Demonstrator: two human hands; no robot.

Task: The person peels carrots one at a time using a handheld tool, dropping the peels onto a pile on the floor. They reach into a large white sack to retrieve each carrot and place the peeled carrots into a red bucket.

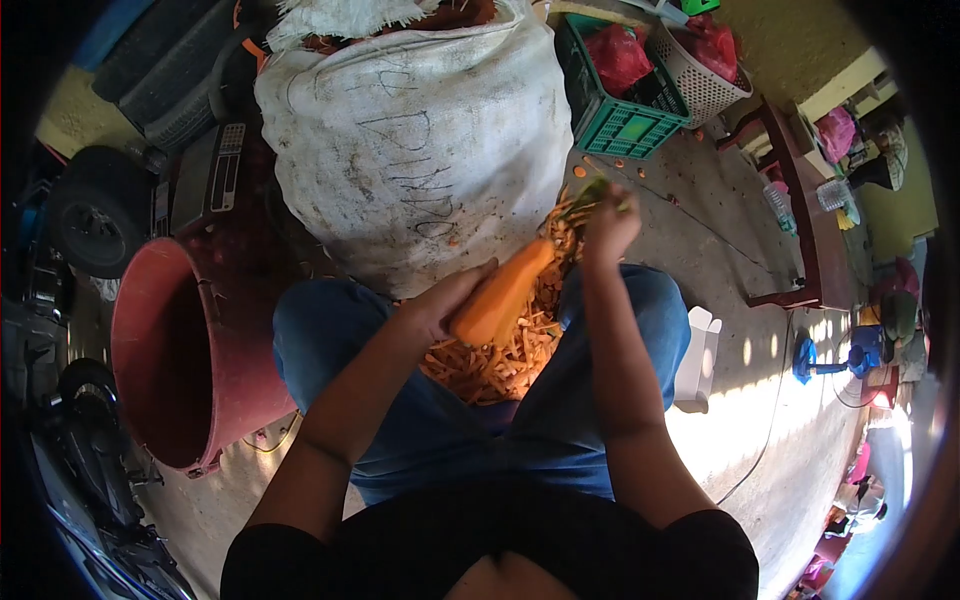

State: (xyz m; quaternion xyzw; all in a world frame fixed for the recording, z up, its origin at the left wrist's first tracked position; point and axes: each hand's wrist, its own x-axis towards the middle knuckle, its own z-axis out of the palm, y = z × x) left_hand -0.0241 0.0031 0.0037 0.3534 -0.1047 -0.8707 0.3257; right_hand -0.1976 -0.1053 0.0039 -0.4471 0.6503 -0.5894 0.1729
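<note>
Below the black shirt point(500, 545) and the blue-trousered knees, the left hand point(440, 300) is closed around the thick end of a large orange carrot point(505, 290), which is held slanting above the lap. The right hand point(608, 228) is clenched at the carrot's narrow end around a green tool point(592, 190), possibly a peeler; it is blurred. Orange peelings point(495, 365) lie heaped between the knees.

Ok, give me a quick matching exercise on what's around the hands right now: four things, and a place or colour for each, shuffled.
Things:
1 carrot
2 sack
3 tub
4 crate

Descriptions:
a green, with red bags inside
b held in the left hand
c white, with writing on its side
d red, beside the left leg

Pairs: 1-b, 2-c, 3-d, 4-a
</note>
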